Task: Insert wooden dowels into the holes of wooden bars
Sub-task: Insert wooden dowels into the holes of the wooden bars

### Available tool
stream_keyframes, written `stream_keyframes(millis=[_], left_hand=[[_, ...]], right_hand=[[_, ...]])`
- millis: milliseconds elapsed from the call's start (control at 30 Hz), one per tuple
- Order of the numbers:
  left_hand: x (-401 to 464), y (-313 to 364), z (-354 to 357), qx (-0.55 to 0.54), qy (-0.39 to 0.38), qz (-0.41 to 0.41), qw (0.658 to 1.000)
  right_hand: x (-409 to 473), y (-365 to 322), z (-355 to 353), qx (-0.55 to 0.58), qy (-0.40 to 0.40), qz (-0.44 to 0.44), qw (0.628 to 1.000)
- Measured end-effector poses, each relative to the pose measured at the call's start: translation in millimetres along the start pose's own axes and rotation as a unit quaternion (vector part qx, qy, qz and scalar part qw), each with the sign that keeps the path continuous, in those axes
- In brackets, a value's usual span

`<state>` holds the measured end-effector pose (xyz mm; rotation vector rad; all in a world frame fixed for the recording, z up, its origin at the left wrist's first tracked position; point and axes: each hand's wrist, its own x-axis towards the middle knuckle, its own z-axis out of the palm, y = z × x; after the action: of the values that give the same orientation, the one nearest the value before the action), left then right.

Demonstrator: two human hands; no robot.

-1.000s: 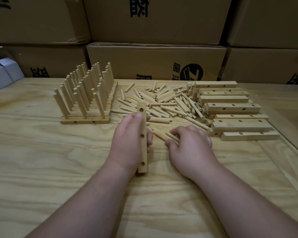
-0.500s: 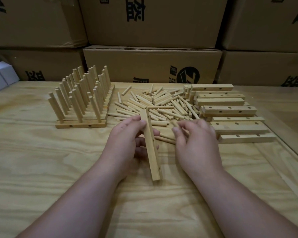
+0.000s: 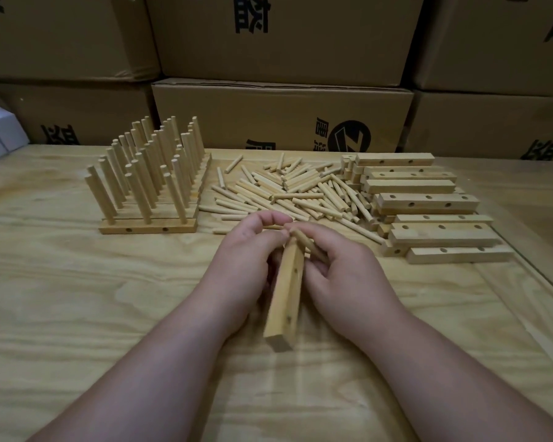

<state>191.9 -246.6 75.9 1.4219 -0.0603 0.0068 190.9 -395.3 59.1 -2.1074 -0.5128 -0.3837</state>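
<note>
My left hand grips a wooden bar that is lifted off the table, its near end pointing toward me and its holed side facing right. My right hand holds wooden dowels against the bar's far end, fingers curled round them. A heap of loose dowels lies on the table behind my hands. Empty bars are stacked to the right of the heap. Several finished bars with upright dowels stand in rows at the left.
The plywood table spreads around my hands. Cardboard boxes are stacked along its far edge. Small white boxes sit at the far left. The table's right edge runs diagonally beside the bar stack.
My left hand has raised the bar from the table and turned it. My right hand picked dowels from the table and brought them to the bar's far end.
</note>
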Motion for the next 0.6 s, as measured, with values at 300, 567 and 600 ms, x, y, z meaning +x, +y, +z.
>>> stream_keyframes(millis=[300, 567, 600], left_hand=[[-1, 1, -1, -0.071, 0.054, 0.069, 0.994], [-4, 2, 0, -0.079, 0.127, 0.058, 0.987], [-3, 2, 0, -0.076, 0.132, 0.059, 0.987]], right_hand=[[-2, -3, -3, -0.060, 0.066, 0.028, 0.996], [-4, -8, -3, 0.009, 0.004, 0.035, 0.999], [-4, -9, -4, 0.044, 0.013, 0.037, 0.998]])
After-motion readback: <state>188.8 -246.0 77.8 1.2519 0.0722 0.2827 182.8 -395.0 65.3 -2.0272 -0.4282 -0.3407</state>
